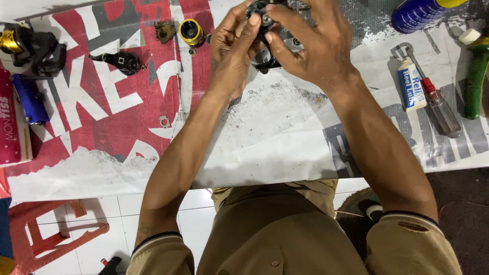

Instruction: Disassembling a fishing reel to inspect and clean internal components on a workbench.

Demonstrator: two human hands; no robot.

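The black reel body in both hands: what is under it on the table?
Under the black reel body, held by the left hand and right hand, lies the printed banner sheet. The hands hide whatever lies directly beneath.

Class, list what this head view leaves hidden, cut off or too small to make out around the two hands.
- Black reel body: mostly covered by the left hand and right hand; its top is cut by the upper edge.
- Blue can: upper part cut by the top edge.
- Green tool: partly cut by the right edge.
- Small washer: too small to identify.
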